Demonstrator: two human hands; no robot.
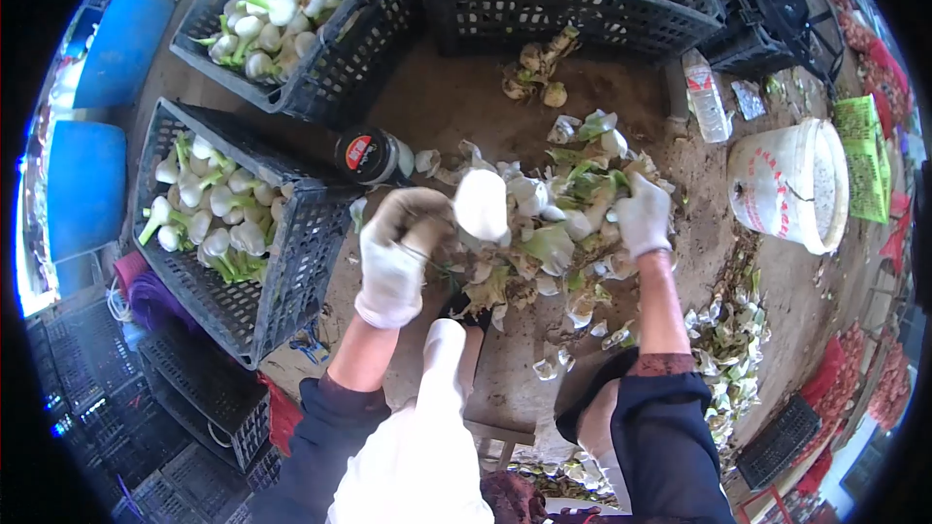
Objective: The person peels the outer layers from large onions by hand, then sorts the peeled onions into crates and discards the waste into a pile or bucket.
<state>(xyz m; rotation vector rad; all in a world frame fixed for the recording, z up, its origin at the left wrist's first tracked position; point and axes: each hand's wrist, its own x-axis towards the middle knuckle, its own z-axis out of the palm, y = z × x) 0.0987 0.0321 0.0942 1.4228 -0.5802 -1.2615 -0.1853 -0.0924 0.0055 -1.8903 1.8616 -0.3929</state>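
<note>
My left hand [396, 257], in a white glove with brown-stained fingers, is curled beside a bright white rounded thing [481, 205]. Its fingertips are blurred, and what they grip is hidden. My right hand [644, 217], also gloved, is closed at the right side of a heap of garlic bulbs and loose skins [551, 247]; what it holds there is too small to name. A dark jar with a red label [365, 154] stands above my left hand. Above the heap, a few brownish bulbs [537, 68] lie on the brown work surface [456, 87].
Black crates of bulbs stand at left [301, 267], upper left [359, 53] and top [573, 12]. To the right are a plastic bottle [706, 102], a white bucket [782, 184] and a green packet [862, 157]. More skins [733, 354] lie at lower right.
</note>
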